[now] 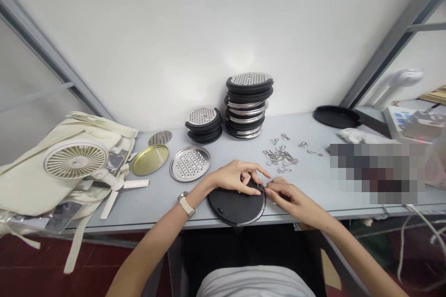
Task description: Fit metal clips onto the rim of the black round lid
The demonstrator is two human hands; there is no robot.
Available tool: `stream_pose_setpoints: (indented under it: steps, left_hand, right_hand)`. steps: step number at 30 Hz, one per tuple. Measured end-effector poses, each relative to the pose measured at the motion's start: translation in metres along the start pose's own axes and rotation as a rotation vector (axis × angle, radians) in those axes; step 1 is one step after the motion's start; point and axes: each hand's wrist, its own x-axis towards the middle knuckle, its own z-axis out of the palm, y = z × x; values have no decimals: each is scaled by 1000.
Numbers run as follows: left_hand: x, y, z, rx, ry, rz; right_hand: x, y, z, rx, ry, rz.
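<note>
A round black disc [235,206] with a shiny rim lies at the table's front edge. My left hand [244,177] rests over its upper part, thumb and fingers closing on a small metal piece at the disc's right edge. Close beside it, my right hand [284,195] pinches at the same edge; what it holds is too small to make out. Behind my hands lies a loose pile of small wire clips [280,155]. To the left are a perforated silver grater plate [190,164] and a gold-coloured round lid [150,159].
Two stacks of black and silver discs, a tall one [249,97] and a shorter one [204,125], stand near the wall. A white fan [76,161] lies on a cream bag [28,171] at left. A black tray [337,116] sits at back right.
</note>
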Motion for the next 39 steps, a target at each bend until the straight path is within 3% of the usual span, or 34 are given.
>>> stream_pose_setpoints:
  steps: [11,23,39]
  left_hand:
    - [0,2,3,-49,7,-16]
    - [0,3,-1,88,59,44]
    - [1,3,-1,12,17,20]
  right_hand:
    - [-4,5,-6,69,-36,-1]
    - [1,1,5,-18,95,5]
    - [0,3,2,-12,59,-23]
